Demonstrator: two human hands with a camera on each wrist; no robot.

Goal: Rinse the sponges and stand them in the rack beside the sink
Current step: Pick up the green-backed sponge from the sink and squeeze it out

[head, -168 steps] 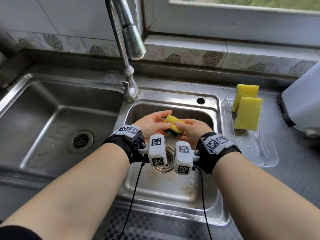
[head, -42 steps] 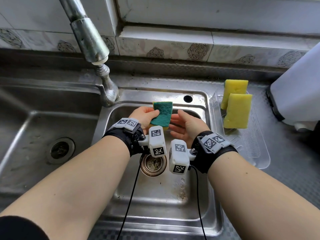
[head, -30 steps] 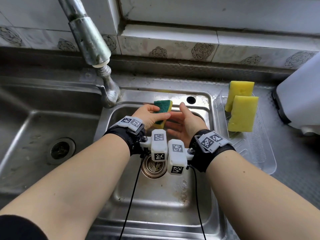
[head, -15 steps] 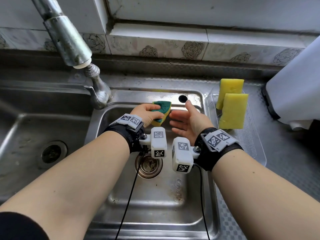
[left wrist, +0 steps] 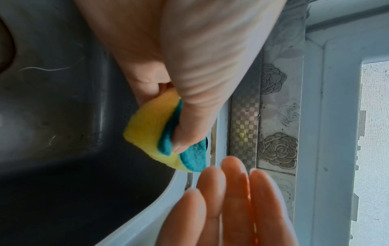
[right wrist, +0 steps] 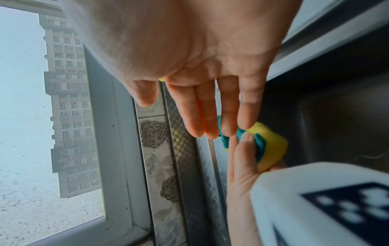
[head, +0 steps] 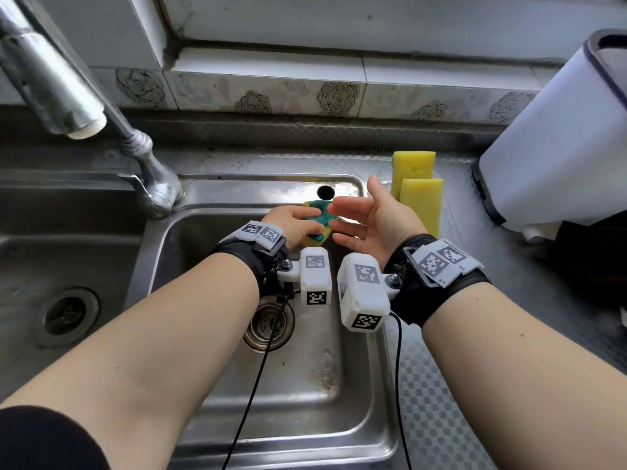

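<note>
Squeezing the green-and-yellow sponge (head: 317, 221) in my left hand (head: 294, 226), thumb dug into the green scrub face and fingers curled round the yellow foam behind, so it buckles in the pinch. It hangs over the back of the small sink basin (head: 217, 385), just under the rim, nothing running from the tap (head: 61, 96).

My right hand (head: 371, 225) is spread flat, palm turned toward the sponge, fingers straight and holding nothing. From the left wrist view those fingertips (left wrist: 212, 176) sit just beside the sponge's free end, close, though I can't tell whether they touch.

Here's what matters: the sponge lies to the left of my open palm, its long axis angled from my left grip out toward the right hand. The rack (head: 449, 218) stands on the far side of that right hand, beside the basin, with two yellow sponges (head: 422, 203) already upright in it. So the right hand is the nearer one to the rack, and I'd judge a hand-over comes next: the right takes the free end, then carries it across to a slot in front of the pair.
</note>
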